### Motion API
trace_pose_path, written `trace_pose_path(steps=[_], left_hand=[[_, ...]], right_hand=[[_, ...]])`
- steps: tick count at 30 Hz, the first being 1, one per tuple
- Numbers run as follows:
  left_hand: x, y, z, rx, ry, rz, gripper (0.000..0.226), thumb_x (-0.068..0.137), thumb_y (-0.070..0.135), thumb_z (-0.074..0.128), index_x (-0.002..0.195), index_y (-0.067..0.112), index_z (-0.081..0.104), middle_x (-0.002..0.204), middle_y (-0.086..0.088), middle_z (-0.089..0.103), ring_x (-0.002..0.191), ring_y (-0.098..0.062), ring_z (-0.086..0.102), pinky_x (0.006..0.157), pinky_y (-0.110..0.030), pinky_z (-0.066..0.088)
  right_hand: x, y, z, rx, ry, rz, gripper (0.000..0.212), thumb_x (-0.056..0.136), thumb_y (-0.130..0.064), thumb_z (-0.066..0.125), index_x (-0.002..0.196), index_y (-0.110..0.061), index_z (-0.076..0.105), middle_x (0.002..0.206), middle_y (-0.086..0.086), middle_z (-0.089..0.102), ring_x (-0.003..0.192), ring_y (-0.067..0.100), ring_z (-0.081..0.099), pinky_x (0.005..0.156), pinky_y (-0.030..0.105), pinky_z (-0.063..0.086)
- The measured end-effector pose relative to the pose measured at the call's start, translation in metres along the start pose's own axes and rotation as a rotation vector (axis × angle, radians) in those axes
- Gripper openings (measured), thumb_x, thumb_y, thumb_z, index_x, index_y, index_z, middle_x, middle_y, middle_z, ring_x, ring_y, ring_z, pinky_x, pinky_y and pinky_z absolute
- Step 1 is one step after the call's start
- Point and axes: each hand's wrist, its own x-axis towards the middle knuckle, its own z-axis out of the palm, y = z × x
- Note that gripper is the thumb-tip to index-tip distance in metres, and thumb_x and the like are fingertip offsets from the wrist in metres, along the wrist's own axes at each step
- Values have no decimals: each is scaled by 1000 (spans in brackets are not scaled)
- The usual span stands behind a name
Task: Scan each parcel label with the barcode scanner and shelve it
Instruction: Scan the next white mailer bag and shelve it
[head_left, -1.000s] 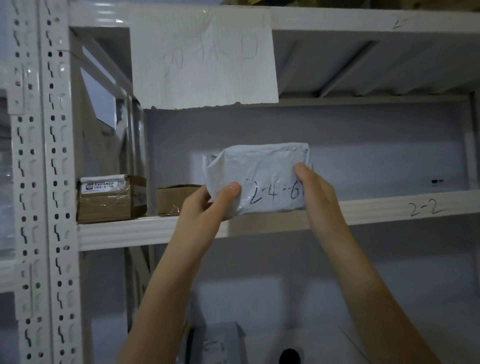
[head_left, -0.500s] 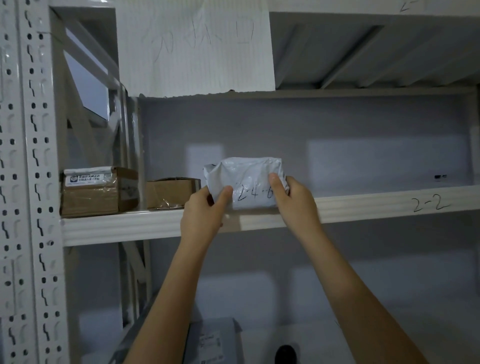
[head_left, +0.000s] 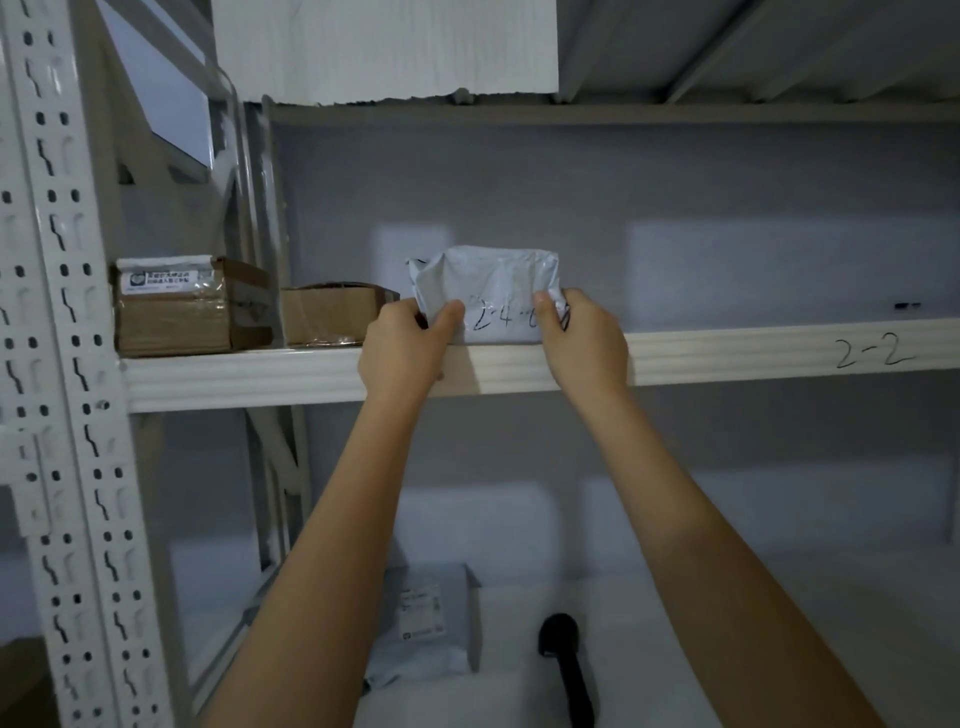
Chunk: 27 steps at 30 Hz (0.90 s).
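A white poly-bag parcel (head_left: 493, 291) with handwritten digits "2-4-6" stands on the upper shelf (head_left: 727, 353), just behind its front lip. My left hand (head_left: 408, 345) grips its lower left corner and my right hand (head_left: 582, 343) grips its lower right corner. Down on the lower surface lie a black barcode scanner (head_left: 569, 665) and a grey bagged parcel (head_left: 426, 629) with a printed label, between my forearms.
Two brown cardboard boxes (head_left: 187, 306) (head_left: 332, 314) sit on the same shelf to the left of the parcel. A perforated white upright (head_left: 62, 364) stands at the left. The shelf lip carries the mark "2-2" (head_left: 872, 353). A paper sheet (head_left: 384, 47) hangs from the shelf above.
Both hands have carried the white parcel forward and down onto the shelf, where it now rests behind the lip. The view has shifted closer and lower.
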Motion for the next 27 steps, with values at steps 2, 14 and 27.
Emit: trace_pose_path(steps=[2,14,27], left_hand=[[-2,0,3,-18,29,-6,41,80,48,57,87,8,64,77,-3,65,74,-28,67,73,-47,57],[-151,-90,34,272,39,232,33,92,31,47,116,15,63,115,-5,61,102,-25,59,66,-29,48],[-233,-274,67,468,-460,-263,28,90,18,56,118,18,62,122,-5,58,105,-22,60,80,-35,51]], right_hand=[[-1,-1,0,-3,6,-3,38,96,-39,42,100,-4,58,91,15,66,88,35,59,63,31,34],[-137,77,9,52,57,-136,34,87,-29,46,109,-7,59,107,6,61,100,16,52,84,27,43],[-271,171,116,166,-1184,805,26,89,-37,49,105,-18,48,94,-2,46,90,16,51,79,28,41]])
